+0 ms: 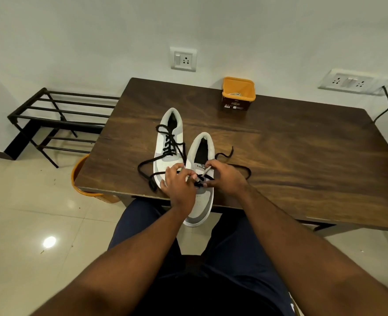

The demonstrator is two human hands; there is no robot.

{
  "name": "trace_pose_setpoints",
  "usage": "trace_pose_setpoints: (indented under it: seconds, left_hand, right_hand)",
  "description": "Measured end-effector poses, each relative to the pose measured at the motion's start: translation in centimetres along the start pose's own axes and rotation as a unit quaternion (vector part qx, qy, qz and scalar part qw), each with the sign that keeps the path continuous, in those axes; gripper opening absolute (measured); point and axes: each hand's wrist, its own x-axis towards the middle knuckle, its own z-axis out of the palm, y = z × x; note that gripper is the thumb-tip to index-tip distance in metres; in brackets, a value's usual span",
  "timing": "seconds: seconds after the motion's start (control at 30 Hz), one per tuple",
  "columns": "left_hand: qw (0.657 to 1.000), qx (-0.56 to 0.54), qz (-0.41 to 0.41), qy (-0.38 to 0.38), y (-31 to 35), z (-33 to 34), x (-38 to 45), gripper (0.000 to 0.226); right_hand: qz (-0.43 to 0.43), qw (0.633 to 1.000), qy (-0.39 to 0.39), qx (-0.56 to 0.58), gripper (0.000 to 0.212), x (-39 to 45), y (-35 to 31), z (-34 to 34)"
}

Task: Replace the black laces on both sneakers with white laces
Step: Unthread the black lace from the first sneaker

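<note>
Both hands are in over the nearer sneaker (201, 201), which sits at the near edge of the dark wooden worktop (291, 156) with its toe hanging out past that edge toward the person's lap. The left hand (180, 183) lies curled on the shoe's left side, fingertips pinching at the black lace (202, 179) across the middle eyelets. The right hand (225, 176) comes in from the other side, thumb and forefinger pinching a strand of that same lace just under the tongue. Loose ends of the lace trail out onto the worktop to the right of the right hand. The second sneaker (169, 144) stands just beside the first, on its left and a little farther from the near edge, touching or almost touching it; its own black lace (169, 142) is slack through the eyelets, one long loop spilling toward the worktop's left edge. An orange tub (238, 93) sits at the far edge, something pale inside it, too small to tell what.
</note>
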Motion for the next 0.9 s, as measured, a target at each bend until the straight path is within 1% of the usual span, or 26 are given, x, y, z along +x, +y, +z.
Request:
trace_pose_setpoints:
  seconds: [0.07, 0.13, 0.2, 0.23, 0.27, 0.3, 0.33, 0.37, 0.4, 0.43, 0.47, 0.5, 0.53, 0.57, 0.6, 0.63, 0.67, 0.7, 0.73, 0.77, 0.8, 0.83, 0.87, 0.9]
  left_hand:
    - [0.999, -0.009, -0.01, 0.034, 0.1, 0.3, 0.0, 0.007]
    - [0.994, -0.054, -0.068, 0.07, 0.4, 0.3, 0.4, 0.007]
    - [0.983, -0.093, -0.132, 0.092, 0.9, 0.1, 0.9, 0.006]
    - [0.984, -0.084, -0.131, 0.091, 1.2, 0.0, 1.2, 0.009]
    - [0.991, -0.053, -0.098, 0.079, 1.6, -0.2, 1.6, 0.014]
    - [0.998, -0.007, -0.039, 0.05, 1.9, -0.3, 2.1, 0.018]
    - [0.998, 0.054, 0.03, -0.004, 2.2, -0.4, 2.7, 0.02]
    - [0.985, 0.129, 0.094, -0.067, 2.5, -0.5, 3.3, 0.019]
    - [0.961, 0.203, 0.141, -0.127, 2.8, -0.6, 3.9, 0.018]
    - [0.934, 0.262, 0.167, -0.175, 2.9, -0.7, 4.4, 0.018]
    - [0.916, 0.295, 0.173, -0.208, 3.0, -0.7, 4.8, 0.018]
    - [0.91, 0.303, 0.169, -0.227, 3.0, -0.7, 5.0, 0.018]
    - [0.913, 0.292, 0.166, -0.231, 3.0, -0.6, 5.1, 0.017]
    - [0.923, 0.265, 0.165, -0.225, 3.0, -0.6, 5.1, 0.015]
    - [0.94, 0.221, 0.157, -0.208, 2.8, -0.6, 4.9, 0.015]
    - [0.962, 0.161, 0.131, -0.176, 2.5, -0.4, 4.6, 0.016]
    - [0.985, 0.084, 0.081, -0.125, 2.0, -0.3, 4.2, 0.016]
    - [0.998, -0.001, 0.012, -0.059, 1.7, -0.4, 3.9, 0.016]
    - [0.994, -0.091, -0.062, 0.015, 1.4, -0.6, 3.8, 0.016]
    - [0.974, -0.171, -0.125, 0.08, 1.3, -0.9, 3.6, 0.016]
    - [0.951, -0.226, -0.17, 0.126, 1.3, -1.3, 3.6, 0.016]
    - [0.942, -0.235, -0.187, 0.147, 1.4, -1.8, 3.7, 0.018]
    - [0.954, -0.199, -0.169, 0.145, 1.6, -2.2, 3.9, 0.02]
    - [0.976, -0.134, -0.115, 0.125, 1.6, -2.3, 4.1, 0.023]
  right_hand:
    - [0.005, 1.0, 0.018, 0.021, 0.047, 0.1, 0.0, 0.0]
    - [0.023, 0.999, 0.035, 0.024, 0.037, 0.3, 0.0, -0.3]
    - [0.029, 0.999, 0.033, -0.006, 0.027, 0.6, 0.0, -0.7]
    - [0.025, 0.999, 0.027, -0.029, 0.023, 0.7, -0.1, -0.8]
    - [0.02, 0.998, 0.02, -0.047, 0.021, 0.9, -0.2, -0.9]
    - [0.014, 0.998, 0.017, -0.053, 0.021, 1.1, -0.3, -1.0]
    - [0.011, 0.999, 0.013, -0.05, 0.022, 1.2, -0.3, -1.0]
    - [0.009, 0.999, 0.011, -0.044, 0.022, 1.3, -0.4, -0.9]
    - [0.007, 0.999, 0.011, -0.038, 0.021, 1.4, -0.4, -1.0]
    - [0.006, 0.999, 0.012, -0.034, 0.02, 1.5, -0.5, -0.9]
    - [0.006, 0.999, 0.012, -0.03, 0.019, 1.5, -0.5, -1.0]
    - [0.007, 1.0, 0.012, -0.027, 0.018, 1.4, -0.5, -1.0]
    - [0.01, 1.0, 0.015, -0.022, 0.017, 1.4, -0.6, -1.0]
    - [0.017, 1.0, 0.023, -0.007, 0.015, 1.4, -0.6, -0.8]
    - [0.032, 0.999, 0.037, 0.018, 0.013, 1.4, -0.5, -0.6]
    - [0.051, 0.996, 0.056, 0.047, 0.011, 1.4, -0.4, -0.4]
    - [0.068, 0.992, 0.074, 0.07, 0.011, 1.4, -0.3, -0.2]
    - [0.077, 0.99, 0.087, 0.079, 0.013, 1.5, -0.2, -0.1]
    - [0.078, 0.99, 0.091, 0.072, 0.014, 1.6, -0.2, 0.1]
    - [0.075, 0.991, 0.092, 0.06, 0.014, 1.6, -0.3, 0.2]
    - [0.074, 0.992, 0.094, 0.048, 0.014, 1.7, -0.4, 0.3]
    - [0.074, 0.992, 0.096, 0.041, 0.013, 1.7, -0.7, 0.3]
    - [0.076, 0.992, 0.098, 0.038, 0.012, 1.7, -0.7, 0.4]
    - [0.078, 0.991, 0.099, 0.035, 0.012, 1.8, -0.8, 0.5]
